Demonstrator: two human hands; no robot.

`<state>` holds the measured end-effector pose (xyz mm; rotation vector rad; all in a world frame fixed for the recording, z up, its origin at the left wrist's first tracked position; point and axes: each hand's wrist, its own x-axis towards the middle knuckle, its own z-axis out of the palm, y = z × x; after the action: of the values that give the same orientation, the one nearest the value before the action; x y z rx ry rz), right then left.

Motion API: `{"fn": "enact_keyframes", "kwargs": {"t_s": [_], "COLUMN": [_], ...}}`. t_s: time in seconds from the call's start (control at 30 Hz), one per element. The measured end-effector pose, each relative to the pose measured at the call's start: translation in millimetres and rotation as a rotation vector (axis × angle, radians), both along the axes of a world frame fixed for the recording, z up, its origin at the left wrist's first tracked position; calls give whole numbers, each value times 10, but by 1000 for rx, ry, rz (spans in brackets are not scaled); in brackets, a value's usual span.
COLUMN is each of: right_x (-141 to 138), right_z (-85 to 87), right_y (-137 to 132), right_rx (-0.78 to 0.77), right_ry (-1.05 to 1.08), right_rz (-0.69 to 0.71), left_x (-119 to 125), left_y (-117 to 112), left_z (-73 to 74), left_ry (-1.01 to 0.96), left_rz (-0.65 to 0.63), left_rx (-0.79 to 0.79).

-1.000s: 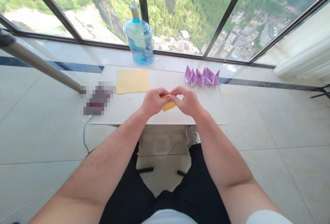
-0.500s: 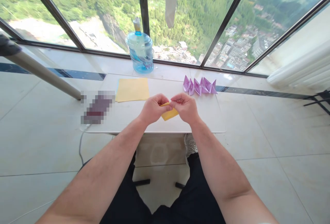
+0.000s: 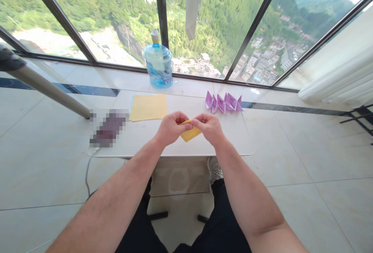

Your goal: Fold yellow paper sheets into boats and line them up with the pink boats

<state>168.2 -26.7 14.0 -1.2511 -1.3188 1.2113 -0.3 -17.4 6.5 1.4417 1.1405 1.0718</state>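
Observation:
Above the front part of the low white table, both hands pinch a folded piece of yellow paper (image 3: 190,133). My left hand (image 3: 172,128) is closed on its left side, with thumb and fingers along the upper edge. Gripping the right side is my right hand (image 3: 209,127), its thumb close to the left one. The paper's lower part points down to a corner; its upper edge is partly hidden by fingers. Beyond my left hand lie flat sheets of yellow paper (image 3: 149,107). Several folded purple paper pieces (image 3: 223,102) stand in a row past my right hand.
The white table (image 3: 140,138) has a blurred-out object (image 3: 109,129) with a cable at its left end. A blue water jug (image 3: 159,66) stands behind the table by the window. A thick pole (image 3: 55,90) slants in from the left.
The whole view has tilted up slightly, so things sit lower in the picture. My thumbs have shifted a little along the paper's edge, and more of its lower face shows.

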Motion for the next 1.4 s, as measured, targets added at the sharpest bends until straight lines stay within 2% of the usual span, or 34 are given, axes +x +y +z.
{"fn": "enact_keyframes", "kwargs": {"t_s": [0.17,0.3,0.47,0.7,0.9,0.97,1.1,1.27,1.33,1.4], "right_x": [-29,-18,-13,-80,-87,-61,-21,8,38,71], "right_z": [-26,-54,-91,-102,-124,-117,-109,-144,-155,-153], "right_y": [3,13,22,19,37,41,46,53,64,77], "right_rx": [4,-9,42,49,10,2,-12,-81,-90,-94], "right_ry": [60,27,-25,-103,-88,-119,-144,-51,-41,-48], "right_rz": [-9,21,-42,-75,-89,-111,-133,-38,-39,-21], "left_x": [8,-5,4,59,73,60,25,-18,-35,-47], "left_y": [-7,-14,-15,-18,-18,-16,3,37,29,16], "left_z": [8,12,12,-31,-38,-36,-51,-61,-37,-12], "left_ry": [-47,-73,-128,-90,-77,-107,-149,-264,-294,-254], "left_rz": [17,46,49,198,309,283,148,261,185,51], "left_rx": [-31,-41,-75,-53,-66,-89,-143,-200,-254,-303]}}
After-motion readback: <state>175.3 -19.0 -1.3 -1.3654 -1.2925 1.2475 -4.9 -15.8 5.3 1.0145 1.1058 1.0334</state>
